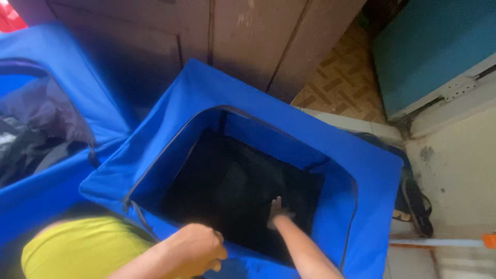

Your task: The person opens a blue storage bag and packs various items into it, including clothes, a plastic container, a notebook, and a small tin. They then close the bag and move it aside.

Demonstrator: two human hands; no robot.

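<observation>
Two hands at an open blue fabric box

The right hand (277,212) lies flat, fingers spread, on the dark cloth (232,191) inside the blue fabric box (289,134); the left hand (199,250) is clenched on its near rim. A second blue box (57,67) stands beside it, its contents murky; a sandal (416,204) lies half hidden behind

Brown wooden cabinet doors (248,36) line the rear. Patterned brown floor tiles (343,82) adjoin a teal panel (434,46). Stained pale concrete floor (460,175) lies right.
</observation>
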